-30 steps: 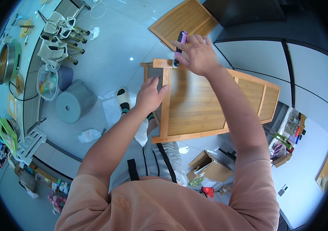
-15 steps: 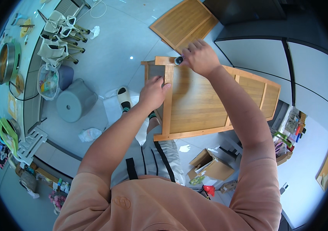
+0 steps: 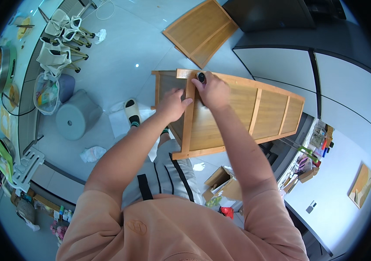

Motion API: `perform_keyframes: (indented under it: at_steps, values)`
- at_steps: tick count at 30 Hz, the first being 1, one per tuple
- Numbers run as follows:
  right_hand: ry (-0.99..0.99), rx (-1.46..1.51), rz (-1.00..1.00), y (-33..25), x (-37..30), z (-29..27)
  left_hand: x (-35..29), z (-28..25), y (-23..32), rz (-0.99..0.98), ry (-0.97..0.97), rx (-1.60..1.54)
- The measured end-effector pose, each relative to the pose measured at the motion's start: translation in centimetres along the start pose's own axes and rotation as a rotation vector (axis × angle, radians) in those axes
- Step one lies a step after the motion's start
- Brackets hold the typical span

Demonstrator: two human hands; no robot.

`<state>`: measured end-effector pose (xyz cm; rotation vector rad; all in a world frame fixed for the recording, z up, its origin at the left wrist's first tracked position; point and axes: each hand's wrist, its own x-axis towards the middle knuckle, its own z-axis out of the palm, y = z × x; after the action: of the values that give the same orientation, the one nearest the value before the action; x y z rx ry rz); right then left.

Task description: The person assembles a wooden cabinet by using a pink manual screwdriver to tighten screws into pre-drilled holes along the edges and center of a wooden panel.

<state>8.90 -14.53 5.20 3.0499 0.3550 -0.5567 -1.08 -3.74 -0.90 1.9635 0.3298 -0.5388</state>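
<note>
One wooden furniture piece (image 3: 244, 115), honey-brown panels (image 3: 270, 108), paler orange frame (image 3: 189, 126).

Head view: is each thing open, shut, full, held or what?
Dark tool: held; on or off, can't tell
Right hand: closed around it
Wooden frame: panels fitted
Left hand: thumb and forefinger apart
Cardboard box: open
Lined bin: things inside
Metal pot: uncovered

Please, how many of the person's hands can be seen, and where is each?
2. The left hand is beside the wooden frame's left end rail; the right hand holds a black-ended tool near its upper left corner. Neither is hidden.
</note>
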Motion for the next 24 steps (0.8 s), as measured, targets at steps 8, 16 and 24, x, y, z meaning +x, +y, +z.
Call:
perform_keyframes:
  at_steps: [8,16,24]
  values:
    - [0.429,-0.362,-1.091,3.0,4.1,-3.1,0.4,-0.3,-0.4,0.065,-0.032,0.014]
    - [-0.138,-0.046,-0.021,-1.8,0.3,-2.1,0.3,-1.3,0.6,0.042,-0.093,0.027]
    - [0.191,-0.356,-0.961,1.8,2.7,-2.9,0.5,-0.7,0.3,0.071,-0.080,0.056]
